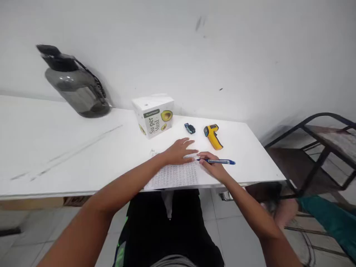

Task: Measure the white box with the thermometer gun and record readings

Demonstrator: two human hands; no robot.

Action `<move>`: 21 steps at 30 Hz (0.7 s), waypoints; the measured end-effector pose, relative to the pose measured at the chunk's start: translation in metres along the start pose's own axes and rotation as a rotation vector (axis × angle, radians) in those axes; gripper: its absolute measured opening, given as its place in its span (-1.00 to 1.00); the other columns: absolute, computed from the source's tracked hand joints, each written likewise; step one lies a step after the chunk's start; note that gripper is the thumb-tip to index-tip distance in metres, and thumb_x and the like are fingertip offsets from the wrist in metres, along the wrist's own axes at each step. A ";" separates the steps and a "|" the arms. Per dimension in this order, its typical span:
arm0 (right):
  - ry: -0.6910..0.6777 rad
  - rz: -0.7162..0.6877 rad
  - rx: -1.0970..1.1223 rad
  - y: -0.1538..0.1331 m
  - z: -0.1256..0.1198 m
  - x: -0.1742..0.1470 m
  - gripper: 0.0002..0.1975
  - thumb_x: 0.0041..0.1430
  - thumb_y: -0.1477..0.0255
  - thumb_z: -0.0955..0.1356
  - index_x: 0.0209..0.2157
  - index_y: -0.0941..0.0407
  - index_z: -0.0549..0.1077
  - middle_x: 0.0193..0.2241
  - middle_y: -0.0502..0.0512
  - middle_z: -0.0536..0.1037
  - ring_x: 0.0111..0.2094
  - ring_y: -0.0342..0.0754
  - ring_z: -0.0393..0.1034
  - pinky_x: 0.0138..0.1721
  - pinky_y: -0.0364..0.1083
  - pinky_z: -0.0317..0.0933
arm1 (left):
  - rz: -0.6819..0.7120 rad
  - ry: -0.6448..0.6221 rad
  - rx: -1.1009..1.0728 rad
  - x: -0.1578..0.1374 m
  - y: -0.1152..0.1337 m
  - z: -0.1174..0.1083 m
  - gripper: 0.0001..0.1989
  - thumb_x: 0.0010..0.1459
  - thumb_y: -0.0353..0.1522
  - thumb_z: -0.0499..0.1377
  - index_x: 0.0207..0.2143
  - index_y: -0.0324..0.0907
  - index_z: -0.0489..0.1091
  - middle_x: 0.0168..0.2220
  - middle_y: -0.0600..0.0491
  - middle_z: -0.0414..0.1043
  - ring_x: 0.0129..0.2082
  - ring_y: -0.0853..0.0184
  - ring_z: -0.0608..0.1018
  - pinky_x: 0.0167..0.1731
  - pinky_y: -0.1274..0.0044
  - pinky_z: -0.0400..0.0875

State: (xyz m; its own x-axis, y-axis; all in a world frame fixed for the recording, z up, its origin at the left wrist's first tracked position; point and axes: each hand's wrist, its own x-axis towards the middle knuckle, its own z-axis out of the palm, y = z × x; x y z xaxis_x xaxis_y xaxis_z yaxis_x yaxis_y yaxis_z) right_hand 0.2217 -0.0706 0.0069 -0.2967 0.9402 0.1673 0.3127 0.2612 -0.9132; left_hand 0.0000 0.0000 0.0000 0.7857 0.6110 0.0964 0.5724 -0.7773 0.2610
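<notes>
A printed sheet of paper (174, 176) lies at the near edge of the white table (69, 155). My left hand (179, 151) rests flat on the sheet's top part, fingers spread. Just to its right, my right hand (213, 166) grips a blue pen (219, 161) whose tip touches the sheet's upper right corner. Both forearms reach in from the bottom of the view.
Behind the hands stand a white carton with avocado print (154, 115), a small dark device (190, 128) and a yellow infrared thermometer (213, 136). A large grey jug (73, 83) sits at the back left by the wall. A dark metal frame (319, 148) stands right of the table.
</notes>
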 end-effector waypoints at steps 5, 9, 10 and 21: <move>0.087 0.060 -0.108 0.003 0.004 -0.003 -0.81 0.09 0.24 0.40 -0.40 0.08 0.44 -0.51 -0.01 0.45 -0.49 -0.12 0.28 -0.42 -0.12 0.17 | -0.013 0.003 -0.021 -0.002 0.000 -0.002 -0.40 0.21 0.12 -0.08 0.22 0.18 0.23 0.39 0.09 -0.06 0.37 -0.02 -0.03 0.27 0.14 -0.10; 0.073 0.125 -0.159 0.001 0.007 -0.004 -0.82 0.08 0.27 0.38 -0.47 0.08 0.42 -0.60 -0.05 0.38 -0.54 -0.13 0.23 -0.48 -0.12 0.13 | -0.025 -0.012 -0.045 -0.001 0.000 -0.002 -0.39 0.21 0.14 -0.09 0.22 0.18 0.23 0.38 0.09 -0.05 0.37 0.00 -0.03 0.27 0.16 -0.10; 0.077 0.140 -0.161 0.000 0.007 -0.003 -0.82 0.07 0.27 0.37 -0.48 0.08 0.41 -0.60 -0.06 0.37 -0.54 -0.13 0.23 -0.48 -0.12 0.14 | -0.026 -0.015 -0.049 -0.001 0.000 -0.002 -0.39 0.21 0.13 -0.10 0.23 0.18 0.22 0.38 0.08 -0.05 0.37 0.01 -0.03 0.27 0.16 -0.11; 0.058 0.140 -0.187 -0.002 0.009 -0.003 -0.82 0.05 0.28 0.37 -0.50 0.09 0.41 -0.58 -0.04 0.40 -0.52 -0.13 0.24 -0.46 -0.12 0.15 | -0.036 -0.018 -0.068 0.000 -0.001 -0.001 -0.40 0.21 0.13 -0.09 0.22 0.18 0.22 0.39 0.10 -0.05 0.37 0.02 -0.03 0.27 0.17 -0.12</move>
State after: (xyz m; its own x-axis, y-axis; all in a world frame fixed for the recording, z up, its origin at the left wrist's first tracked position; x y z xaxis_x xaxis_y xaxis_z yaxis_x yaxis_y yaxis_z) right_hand 0.2141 -0.0760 0.0044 -0.1883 0.9796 0.0696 0.5104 0.1581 -0.8453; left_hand -0.0011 0.0011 0.0002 0.7693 0.6351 0.0687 0.5837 -0.7426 0.3285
